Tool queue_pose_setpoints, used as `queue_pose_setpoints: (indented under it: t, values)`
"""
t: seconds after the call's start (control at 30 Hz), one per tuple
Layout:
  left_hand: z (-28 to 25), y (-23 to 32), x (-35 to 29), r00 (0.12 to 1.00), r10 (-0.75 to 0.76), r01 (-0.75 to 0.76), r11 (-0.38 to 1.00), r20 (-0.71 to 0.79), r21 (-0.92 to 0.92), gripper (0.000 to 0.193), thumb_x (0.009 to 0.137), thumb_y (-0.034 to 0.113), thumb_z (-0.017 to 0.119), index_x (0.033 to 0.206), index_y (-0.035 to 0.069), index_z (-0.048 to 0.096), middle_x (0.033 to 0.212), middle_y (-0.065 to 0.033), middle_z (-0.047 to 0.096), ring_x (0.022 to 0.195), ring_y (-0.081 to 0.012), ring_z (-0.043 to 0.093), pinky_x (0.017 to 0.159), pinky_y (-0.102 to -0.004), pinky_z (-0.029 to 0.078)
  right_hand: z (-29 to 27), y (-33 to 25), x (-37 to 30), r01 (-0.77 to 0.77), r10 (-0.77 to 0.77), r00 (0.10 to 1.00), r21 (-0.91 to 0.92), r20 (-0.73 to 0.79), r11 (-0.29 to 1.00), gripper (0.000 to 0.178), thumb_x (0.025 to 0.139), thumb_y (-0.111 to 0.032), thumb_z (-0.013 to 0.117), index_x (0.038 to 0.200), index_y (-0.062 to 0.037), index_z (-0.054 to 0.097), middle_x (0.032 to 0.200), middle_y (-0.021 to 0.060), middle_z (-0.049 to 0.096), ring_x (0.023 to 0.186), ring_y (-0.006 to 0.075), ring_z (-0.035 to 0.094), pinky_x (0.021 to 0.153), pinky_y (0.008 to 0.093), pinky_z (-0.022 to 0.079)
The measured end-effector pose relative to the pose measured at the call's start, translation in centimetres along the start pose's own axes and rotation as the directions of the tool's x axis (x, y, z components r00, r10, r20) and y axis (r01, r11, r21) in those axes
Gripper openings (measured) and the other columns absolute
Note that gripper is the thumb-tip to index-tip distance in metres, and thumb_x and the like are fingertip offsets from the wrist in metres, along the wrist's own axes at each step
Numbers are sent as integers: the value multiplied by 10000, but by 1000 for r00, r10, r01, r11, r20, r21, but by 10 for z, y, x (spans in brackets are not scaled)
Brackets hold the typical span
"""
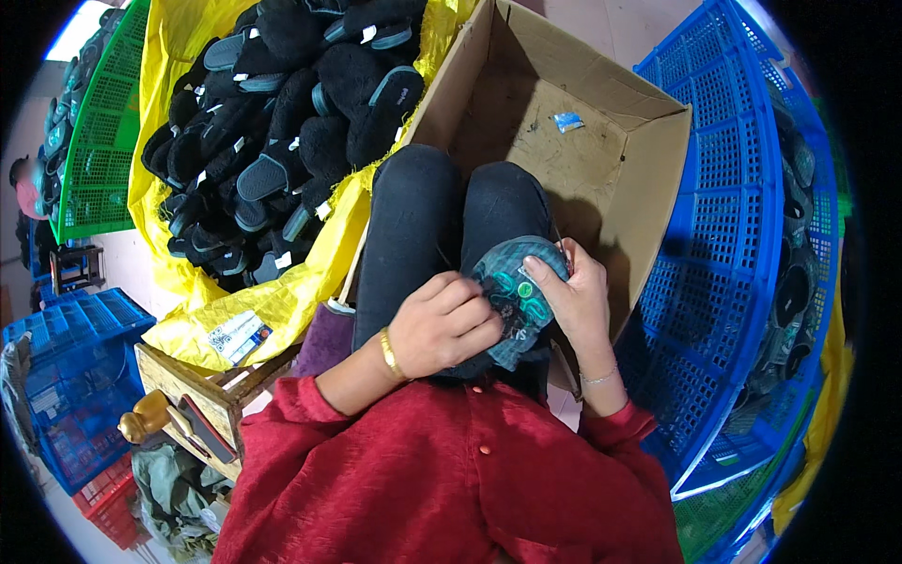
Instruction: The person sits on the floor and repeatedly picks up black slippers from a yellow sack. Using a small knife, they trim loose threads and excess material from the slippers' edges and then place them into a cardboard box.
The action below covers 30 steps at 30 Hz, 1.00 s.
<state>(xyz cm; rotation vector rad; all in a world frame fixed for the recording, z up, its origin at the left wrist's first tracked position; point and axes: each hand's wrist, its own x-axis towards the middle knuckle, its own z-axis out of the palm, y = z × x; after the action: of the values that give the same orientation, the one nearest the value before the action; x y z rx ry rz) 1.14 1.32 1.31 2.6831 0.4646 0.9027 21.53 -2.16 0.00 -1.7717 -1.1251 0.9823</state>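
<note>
Over my lap I hold a teal plaid fabric piece [513, 282], curved like a slipper upper, with a bright printed pattern and a small round green sticker. My right hand [575, 293] grips its right edge, thumb pressed flat on top and fingers behind. Against its left side is my left hand [443, 324], its fingers curled and pinched together. Whatever lies between those left fingertips is hidden by the hand itself. Below the piece are my dark trousers [413, 207].
A yellow sack [282, 315] full of black fuzzy slippers [324, 141] stands ahead left. Ahead right is a cardboard box [648, 179] with a small blue scrap inside. Blue crates [719, 235] rise at right; a wooden stool [197, 399] with tools and another blue crate [80, 367] stand left.
</note>
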Motion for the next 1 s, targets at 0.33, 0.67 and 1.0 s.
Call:
queue_pose_setpoints:
  t: [0.33, 0.67, 1.0]
  values:
    - [-2, 19, -36, 904, -258, 279, 960, 340, -15, 304, 819, 97, 541, 1096, 3, 621, 1176, -125, 572, 1104, -275, 541, 970, -365, 435, 2, 21, -7, -74, 76, 997, 139, -9, 988, 405, 997, -369, 484, 1040, 17, 599, 732, -33, 480, 694, 70, 428, 642, 249, 398]
    - [51, -11, 21, 944, -116, 194, 952, 310, -236, 469, 901, 151, 458, 1361, 59, 461, 1422, -179, 430, 1331, -339, 408, 1133, -464, 297, 11, 34, -4, -26, 39, 996, 144, -87, 989, 414, 1024, -364, 405, 984, 16, 564, 755, 41, 484, 720, 120, 435, 674, 276, 392]
    - [41, -4, 9, 886, -252, 389, 860, 388, -329, 476, 908, 160, 461, 1362, 17, 456, 1410, -189, 448, 1331, -327, 409, 1148, -426, 275, 19, 47, -8, -179, 206, 977, 309, -55, 934, 302, 1006, -270, 486, 900, -7, 590, 779, -49, 473, 733, 58, 408, 672, 237, 381]
